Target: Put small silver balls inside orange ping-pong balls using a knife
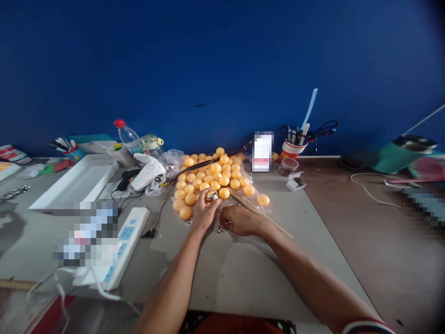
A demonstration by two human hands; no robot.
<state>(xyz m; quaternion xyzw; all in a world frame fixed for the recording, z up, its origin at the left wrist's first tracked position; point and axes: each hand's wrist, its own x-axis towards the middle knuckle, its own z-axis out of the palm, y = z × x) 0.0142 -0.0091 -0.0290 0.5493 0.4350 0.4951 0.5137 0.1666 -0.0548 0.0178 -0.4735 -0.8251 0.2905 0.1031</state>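
My left hand (204, 211) is closed around a ball (211, 196) that looks orange with shiny silver pieces on its upper side. To its right, low over the table, my right hand (239, 220) has its fingers curled together. Whatever is in those fingers is hidden. Small silver beads (221, 229) lie on the table just beneath the right fingertips. Beyond both hands, many orange balls (208, 178) the size of table tennis balls rest on clear plastic. Thin wooden sticks (257, 209) lie slantwise behind my right hand.
A white power strip (127, 246) with cables and a white tray (78, 183) are on the left. A red-capped bottle (128, 137) stands at the back left. A phone (262, 152) and a cup of tools (292, 149) stand at the back, near a blue wall (222, 69).
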